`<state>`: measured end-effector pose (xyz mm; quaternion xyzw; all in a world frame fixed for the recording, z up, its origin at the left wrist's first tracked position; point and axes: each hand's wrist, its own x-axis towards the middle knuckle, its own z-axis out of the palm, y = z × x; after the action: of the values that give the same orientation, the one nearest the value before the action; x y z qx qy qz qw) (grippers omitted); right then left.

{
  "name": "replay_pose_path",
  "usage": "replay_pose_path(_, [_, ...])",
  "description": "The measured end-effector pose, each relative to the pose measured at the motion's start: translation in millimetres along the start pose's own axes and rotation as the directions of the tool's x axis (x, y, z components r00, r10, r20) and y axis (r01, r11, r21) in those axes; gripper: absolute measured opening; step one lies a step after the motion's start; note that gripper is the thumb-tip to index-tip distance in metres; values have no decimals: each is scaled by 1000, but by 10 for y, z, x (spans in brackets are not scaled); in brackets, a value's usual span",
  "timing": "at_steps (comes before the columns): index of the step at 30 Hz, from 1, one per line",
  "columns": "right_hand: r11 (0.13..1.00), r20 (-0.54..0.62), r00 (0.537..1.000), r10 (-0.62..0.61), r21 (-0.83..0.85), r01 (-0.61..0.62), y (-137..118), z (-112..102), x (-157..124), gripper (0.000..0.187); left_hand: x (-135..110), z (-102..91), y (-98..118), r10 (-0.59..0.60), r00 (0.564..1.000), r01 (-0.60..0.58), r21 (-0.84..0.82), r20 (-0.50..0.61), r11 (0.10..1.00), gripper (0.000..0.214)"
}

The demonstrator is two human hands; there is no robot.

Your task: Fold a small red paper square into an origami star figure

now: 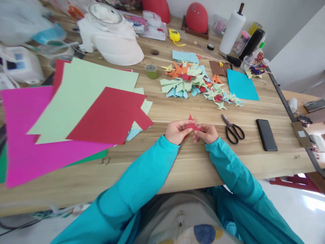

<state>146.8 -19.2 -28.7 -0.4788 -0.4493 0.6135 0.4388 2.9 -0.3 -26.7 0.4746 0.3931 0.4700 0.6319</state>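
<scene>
Between my two hands is a small piece of folded red paper point(191, 125) with a pointed tip facing away from me. My left hand point(177, 131) pinches it from the left, thumb on top. From the right, my right hand point(207, 133) grips its other side between thumb and fingers. Beyond my hands lies a pile of folded paper shapes point(194, 79) in light green, orange, red and blue. A pair of black-handled scissors point(234, 131) rests to the right of my right hand.
Large sheets of red paper point(111, 115), pale green paper point(86, 84) and magenta paper point(27, 135) overlap on the left. A phone point(266, 135) lies at the right, with blue paper point(242, 84) behind it. A white cap point(119, 47) and a yellow tape measure point(174, 35) are farther back.
</scene>
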Motion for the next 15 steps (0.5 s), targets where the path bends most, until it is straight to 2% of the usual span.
replay_pose_path(9, [998,-19,998,54,16,-54,-34,-5,-1,36,7,2,14,-4,1000,4,11,-17,1000,42])
replay_pose_path(15, [999,-9,999,48,14,-48,-12,-10,8,38,-2,10,16,0,1000,1,26,-18,1000,40])
